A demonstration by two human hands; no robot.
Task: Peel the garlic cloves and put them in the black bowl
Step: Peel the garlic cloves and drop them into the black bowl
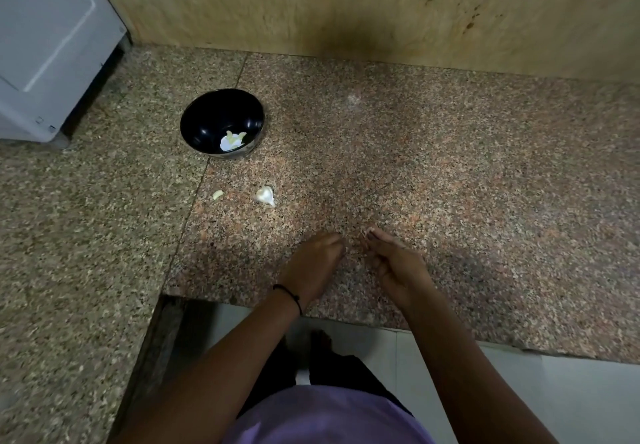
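The black bowl [204, 114] stands on the granite counter at the back left, with a few pale peeled garlic pieces [231, 140] inside. A small peeled clove [217, 194] and a white unpeeled clove [266, 195] lie on the counter in front of the bowl. My left hand [313, 263] and my right hand [398, 263] hover close together near the counter's front edge, fingertips almost meeting. My left fingers are curled, and what they hold is hidden. My right fingertips pinch a tiny pale scrap of garlic [364, 232].
A white appliance [45, 45] fills the back left corner. A beige wall panel [346, 4] runs behind the speckled granite counter [450, 166]. The counter steps down at a cut-out by my body, with pale floor tiles [571, 402] below.
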